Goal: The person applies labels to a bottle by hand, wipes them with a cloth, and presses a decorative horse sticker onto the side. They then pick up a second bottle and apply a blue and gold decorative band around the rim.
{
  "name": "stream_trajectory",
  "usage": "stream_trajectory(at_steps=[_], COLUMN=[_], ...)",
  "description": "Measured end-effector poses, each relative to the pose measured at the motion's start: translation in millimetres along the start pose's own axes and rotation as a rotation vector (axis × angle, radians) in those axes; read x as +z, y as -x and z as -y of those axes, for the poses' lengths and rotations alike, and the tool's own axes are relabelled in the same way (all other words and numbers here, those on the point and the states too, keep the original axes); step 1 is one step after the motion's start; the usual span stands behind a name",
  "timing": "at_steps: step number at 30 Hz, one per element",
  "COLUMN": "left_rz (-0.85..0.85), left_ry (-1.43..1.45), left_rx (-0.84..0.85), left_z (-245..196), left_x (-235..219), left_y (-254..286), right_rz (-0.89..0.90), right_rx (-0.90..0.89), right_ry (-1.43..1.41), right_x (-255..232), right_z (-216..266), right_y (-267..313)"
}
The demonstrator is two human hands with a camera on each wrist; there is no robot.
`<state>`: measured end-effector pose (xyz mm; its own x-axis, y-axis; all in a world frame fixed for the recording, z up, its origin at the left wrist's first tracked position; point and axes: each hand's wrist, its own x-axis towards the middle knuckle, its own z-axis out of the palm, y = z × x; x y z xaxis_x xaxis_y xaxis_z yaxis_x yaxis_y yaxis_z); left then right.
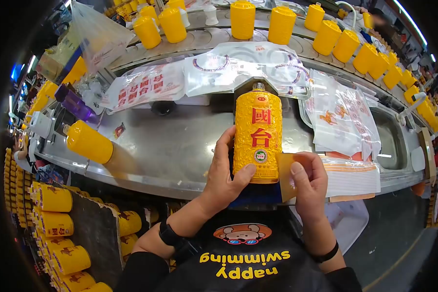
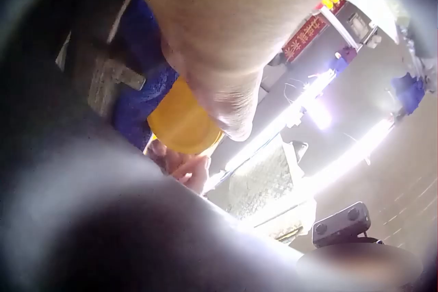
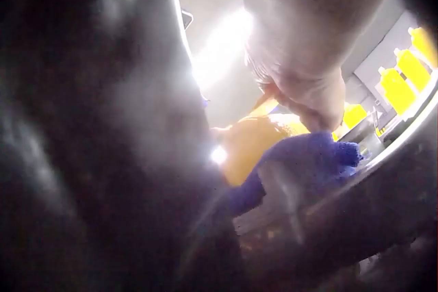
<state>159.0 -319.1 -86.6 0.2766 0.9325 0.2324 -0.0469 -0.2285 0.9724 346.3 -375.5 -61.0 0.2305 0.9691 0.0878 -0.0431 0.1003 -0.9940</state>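
Observation:
A yellow bottle (image 1: 270,109) with a textured surface, red characters and a round green-and-white emblem lies face up at the metal bench's front edge. My left hand (image 1: 224,177) grips its left side, thumb on the lower front. At the bottle's lower right, my right hand (image 1: 310,187) pinches a small flat tan sheet (image 1: 287,168) between thumb and fingers. The sheet's edge overlaps the bottle's side. A blue cloth (image 1: 264,194) lies under the bottle's base. In the left wrist view the round yellow base (image 2: 183,124) shows below my thumb.
Another yellow bottle (image 1: 90,141) lies on its side at the left. Printed sticker sheets (image 1: 343,117) cover the bench's back and right, near a sink (image 1: 392,146). Behind them, several yellow bottles stand on a curved conveyor (image 1: 207,39). Stacked bottles (image 1: 58,224) fill the lower left.

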Motion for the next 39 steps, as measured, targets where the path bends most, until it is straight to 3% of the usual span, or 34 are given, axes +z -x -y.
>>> stream_trajectory(at_steps=[3,4,8,11,12,13,15,16,19,22,28,32,35,39], left_rz=[0.003,0.005,0.021,-0.008,-0.044,-0.078,-0.100,-0.110,0.051,0.027,-0.042,0.013,0.070,0.111], left_ry=[-0.024,-0.030,0.079,0.193,0.212,0.231,-0.330,-0.612,-0.850,-0.928,-0.856,-0.726,-0.696,-0.754], left_rx=[0.025,0.035,0.057,0.053,0.046,0.043,0.374,0.532,0.749,0.727,0.683,0.674,0.686,0.713], left_z=[5.4,6.6,6.3,5.9,7.4,8.0,-2.8,-9.0,-21.0,-12.2,-5.1,-7.2,-18.1,-21.7], left_x=[-1.9,-2.1,-2.9,-5.4,-4.4,-3.7,-16.1,-19.7,-8.1,-8.8,-15.9,-23.6,-30.5,-29.3], left_y=[0.5,1.3,1.5,3.6,6.4,7.8,10.4,12.6,17.7,20.8,23.0,15.6,2.9,-12.5], right_rz=[0.027,0.071,-0.114,0.150,0.303,0.436,0.351,0.279,0.103,0.083,0.057,0.142,0.094,0.163], right_rx=[0.066,0.116,-0.303,-0.916,-0.939,-0.905,-0.501,-0.157,0.007,0.018,0.051,0.014,-0.131,-0.131], right_ry=[-0.234,-0.141,0.153,0.797,0.744,0.665,0.270,0.001,-0.168,-0.019,-0.064,-0.200,0.094,-0.036], right_x=[5.6,4.5,6.6,8.5,12.4,9.8,3.7,2.0,10.2,3.6,-10.4,-7.7,-11.9,-8.7], right_z=[10.0,12.1,-2.5,31.3,40.3,42.8,32.2,26.7,14.7,1.9,-5.0,11.2,5.0,23.4], right_y=[2.5,2.3,-6.2,-5.9,-5.5,-4.8,1.9,5.0,-3.1,-5.0,-7.1,-20.7,-41.6,-50.6])
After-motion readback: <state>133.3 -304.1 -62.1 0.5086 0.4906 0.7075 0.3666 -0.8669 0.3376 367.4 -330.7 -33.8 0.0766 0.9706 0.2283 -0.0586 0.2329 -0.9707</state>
